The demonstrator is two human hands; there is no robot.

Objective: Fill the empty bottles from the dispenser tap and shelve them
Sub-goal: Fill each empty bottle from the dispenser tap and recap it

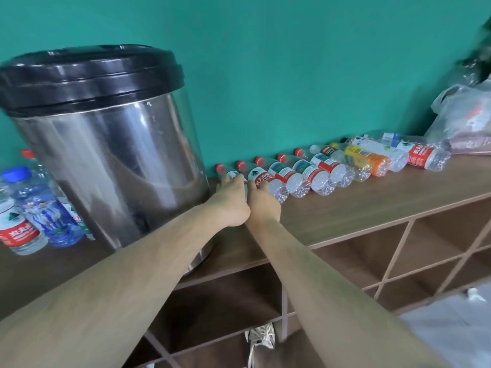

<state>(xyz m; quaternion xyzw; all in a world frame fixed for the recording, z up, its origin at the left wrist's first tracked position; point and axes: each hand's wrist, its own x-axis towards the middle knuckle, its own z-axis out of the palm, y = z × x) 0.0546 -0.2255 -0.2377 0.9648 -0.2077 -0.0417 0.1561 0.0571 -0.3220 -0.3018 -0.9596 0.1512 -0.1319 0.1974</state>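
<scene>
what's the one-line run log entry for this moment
stage: reach to bottle row | left grip: on end bottle beside dispenser | right grip: on second bottle | both bottles lying on shelf top

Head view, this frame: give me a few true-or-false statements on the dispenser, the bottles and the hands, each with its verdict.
1. The dispenser has a black lid. True.
2. The row of bottles right of the dispenser stands upright. False: they lie on their sides, caps toward the wall.
3. The left hand and right hand are on bottles at the row's end nearest the dispenser. True.
4. A blue-capped bottle stands upright left of the dispenser. True.
5. The plastic bag hangs from the dispenser. False: it sits at the far right end of the shelf top.
</scene>
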